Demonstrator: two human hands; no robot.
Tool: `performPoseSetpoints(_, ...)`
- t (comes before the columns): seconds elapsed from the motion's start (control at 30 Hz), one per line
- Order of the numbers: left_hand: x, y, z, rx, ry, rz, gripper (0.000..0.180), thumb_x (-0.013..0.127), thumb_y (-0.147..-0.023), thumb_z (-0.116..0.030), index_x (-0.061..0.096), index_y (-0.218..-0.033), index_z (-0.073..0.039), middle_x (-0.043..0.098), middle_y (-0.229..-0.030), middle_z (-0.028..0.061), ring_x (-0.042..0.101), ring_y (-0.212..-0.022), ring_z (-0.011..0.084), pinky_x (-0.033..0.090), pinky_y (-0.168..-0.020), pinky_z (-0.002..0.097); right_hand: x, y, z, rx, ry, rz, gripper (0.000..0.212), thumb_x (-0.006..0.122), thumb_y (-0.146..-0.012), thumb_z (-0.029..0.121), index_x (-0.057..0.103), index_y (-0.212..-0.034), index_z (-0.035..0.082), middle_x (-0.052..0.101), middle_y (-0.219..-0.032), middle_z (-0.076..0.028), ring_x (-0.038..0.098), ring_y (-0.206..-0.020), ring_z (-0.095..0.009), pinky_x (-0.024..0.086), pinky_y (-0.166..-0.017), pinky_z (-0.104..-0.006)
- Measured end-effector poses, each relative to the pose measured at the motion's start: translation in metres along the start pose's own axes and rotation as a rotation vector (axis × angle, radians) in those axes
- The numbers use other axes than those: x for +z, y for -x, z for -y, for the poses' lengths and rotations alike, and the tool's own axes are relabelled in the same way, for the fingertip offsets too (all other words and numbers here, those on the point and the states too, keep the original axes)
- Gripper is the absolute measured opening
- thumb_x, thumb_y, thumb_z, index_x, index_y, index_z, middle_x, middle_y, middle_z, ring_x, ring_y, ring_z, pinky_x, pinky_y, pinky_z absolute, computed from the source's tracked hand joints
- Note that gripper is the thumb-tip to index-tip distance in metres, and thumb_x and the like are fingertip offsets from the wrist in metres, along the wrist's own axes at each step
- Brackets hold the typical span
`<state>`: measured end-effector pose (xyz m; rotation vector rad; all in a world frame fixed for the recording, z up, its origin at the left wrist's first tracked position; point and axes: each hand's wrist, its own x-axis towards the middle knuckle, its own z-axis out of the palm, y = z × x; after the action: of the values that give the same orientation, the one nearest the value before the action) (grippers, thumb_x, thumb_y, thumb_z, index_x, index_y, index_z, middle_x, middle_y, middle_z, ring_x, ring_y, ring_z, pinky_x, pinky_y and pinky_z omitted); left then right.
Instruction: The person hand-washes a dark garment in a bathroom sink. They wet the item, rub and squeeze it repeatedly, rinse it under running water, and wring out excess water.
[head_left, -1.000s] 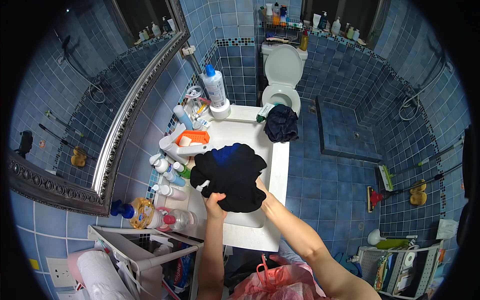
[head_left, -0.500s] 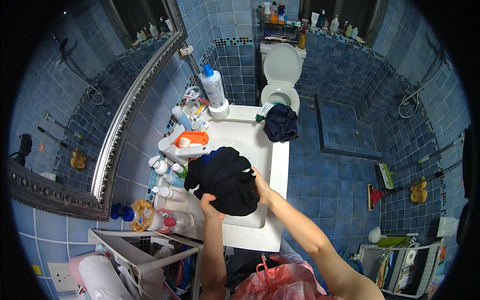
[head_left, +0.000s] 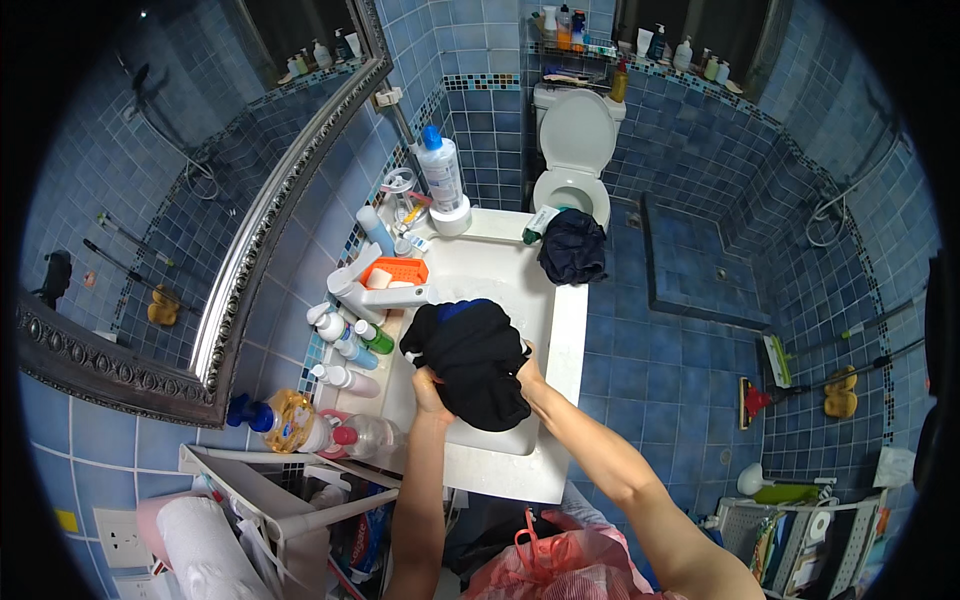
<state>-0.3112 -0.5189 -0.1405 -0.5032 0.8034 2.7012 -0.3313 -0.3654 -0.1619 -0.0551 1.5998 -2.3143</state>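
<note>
A bunched black garment [head_left: 470, 365] with a blue patch at its far edge is held up over the white sink [head_left: 490, 437]. My left hand [head_left: 432, 393] grips its near left side, and most of those fingers are hidden beneath the cloth. On the right side my right hand [head_left: 533, 372] is closed on the same bundle, its fingertips partly covered. Just beyond the bundle, a white faucet [head_left: 385, 292] reaches over the basin. A second dark bundle of cloth [head_left: 573, 247] lies on the sink's far right corner, touching a white and green tube [head_left: 540, 223].
An orange soap basket [head_left: 400, 270], a tall blue-capped bottle [head_left: 440, 170] and several pump bottles [head_left: 335, 325] crowd the left ledge. A white rack [head_left: 300, 520] stands near left. Past the sink is a toilet [head_left: 575, 140] with its lid raised.
The black garment has shifted slightly right in the sink and turned a little, both hands staying on it. The whole view has moved a bit, so the surroundings sit further right.
</note>
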Motion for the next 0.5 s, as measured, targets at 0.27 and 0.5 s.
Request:
performPoseSetpoints(0.27,0.017,0.003,-0.001,0.002,-0.093,0.162,0.062,0.044,-0.058,-0.014,0.05,-0.117,0.005,0.056,-0.116,0.0146,0.054,-0.109,0.0293,0.043,-0.097,0.0397,-0.029,-0.015,0.001,0.097,0.125,-0.115,0.103,0.04,-0.074,0.079,0.024,-0.142,0.002,0.034,-0.14,-0.023,0.036,-0.129,-0.033,0.025,-0.109,-0.0407)
performPoseSetpoints(0.5,0.023,0.009,-0.013,-0.031,-0.175,0.185,0.064,0.046,-0.057,-0.006,0.048,-0.12,0.007,0.054,-0.119,0.0182,0.053,-0.109,0.0314,0.043,-0.097,0.0404,-0.014,0.017,0.083,-0.07,-0.036,0.05,0.099,0.049,-0.076,0.071,0.011,-0.148,0.014,0.043,-0.132,-0.017,0.038,-0.125,-0.025,0.029,-0.103,-0.0358)
